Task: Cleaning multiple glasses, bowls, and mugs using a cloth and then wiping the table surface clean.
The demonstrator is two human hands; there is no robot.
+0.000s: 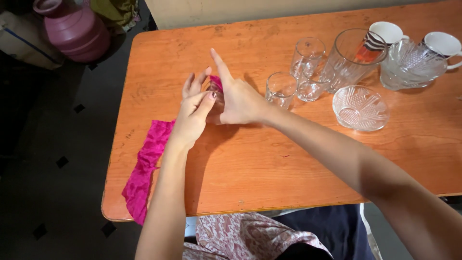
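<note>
Hands meet over the near-left part of an orange wooden table (269,163); the left hand (192,113) and the right hand (236,98) close together around a small clear drinking glass (215,94), which is mostly hidden between the palms, just above the tabletop. The left hand's fingers curl against the glass on its near side; the right hand wraps it from the far side with the forefinger sticking straight up and away; a bit of bright pink cloth (144,168) shows between the two hands at the glass, and the rest of the cloth trails down the table's left edge and hangs over the near corner. To the right of the hands, near but apart, stand three more clear tumblers (281,89) in a loose cluster; beside them rises a large clear glass with a striped orange piece inside it (353,55); in front of that sits a cut-glass bowl (360,108); a patterned glass jug (409,65) and two white mugs (445,43) stand at the far right corner. On the dark floor beyond the table's left end is a pink plastic pot (74,26).
</note>
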